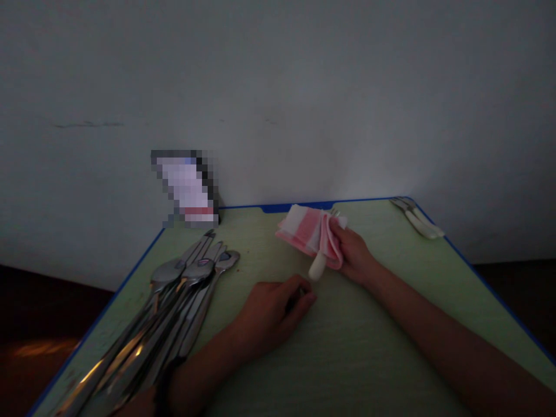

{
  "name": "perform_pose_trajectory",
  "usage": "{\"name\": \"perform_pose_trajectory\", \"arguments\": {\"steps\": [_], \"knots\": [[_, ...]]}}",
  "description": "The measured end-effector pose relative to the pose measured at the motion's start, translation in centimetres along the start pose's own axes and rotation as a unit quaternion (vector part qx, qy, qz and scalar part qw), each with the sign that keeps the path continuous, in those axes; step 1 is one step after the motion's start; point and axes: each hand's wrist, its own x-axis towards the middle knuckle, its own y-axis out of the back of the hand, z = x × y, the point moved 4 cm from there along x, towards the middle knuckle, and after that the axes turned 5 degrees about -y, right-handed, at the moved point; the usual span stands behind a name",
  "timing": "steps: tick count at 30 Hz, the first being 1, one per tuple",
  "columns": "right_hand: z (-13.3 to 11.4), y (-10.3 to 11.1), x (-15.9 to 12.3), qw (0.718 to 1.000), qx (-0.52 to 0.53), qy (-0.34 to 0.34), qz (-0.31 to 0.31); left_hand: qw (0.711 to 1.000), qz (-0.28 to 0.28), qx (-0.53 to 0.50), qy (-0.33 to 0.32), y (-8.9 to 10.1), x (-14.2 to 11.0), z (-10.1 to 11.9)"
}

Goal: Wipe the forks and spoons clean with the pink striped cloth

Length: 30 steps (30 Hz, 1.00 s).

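Pink-and-white striped cloth (304, 229) wraps a white-handled fork (318, 266) in the right hand (354, 255) near the far edge of the green, blue-rimmed bench (347, 353), head view. The left hand (278, 313), fingers curled narrow, sits just below the handle. Silver metal cutlery (174, 313) lies along the left edge; white-handled forks (419, 220) occupy the far right corner.

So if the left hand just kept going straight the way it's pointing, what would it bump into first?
Probably the pale handle poking out of the pink-and-white cloth, just past the left hand's fingertips, though height differences are hard to judge here.
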Motion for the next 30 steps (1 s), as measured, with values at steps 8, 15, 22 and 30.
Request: {"name": "perform_pose_trajectory", "arguments": {"steps": [8, 15, 22, 30], "knots": [[0.07, -0.30, -0.26, 0.999, -0.023, 0.024, 0.013, 0.999, 0.020, 0.018, 0.030, -0.06, 0.08, -0.22], [0.47, -0.26, 0.04, 0.989, -0.119, 0.085, -0.028, 0.998, 0.020, 0.050, 0.040, -0.21, 0.14, -0.15], [0.20, -0.27, -0.32, 0.974, -0.202, 0.092, -0.043, 0.997, 0.016, 0.063, 0.036, -0.39, 0.11, -0.24], [0.33, -0.54, -0.75, 0.972, -0.182, 0.007, -0.146, 0.998, 0.023, 0.059, 0.023, 0.03, 0.16, 0.14]]}}
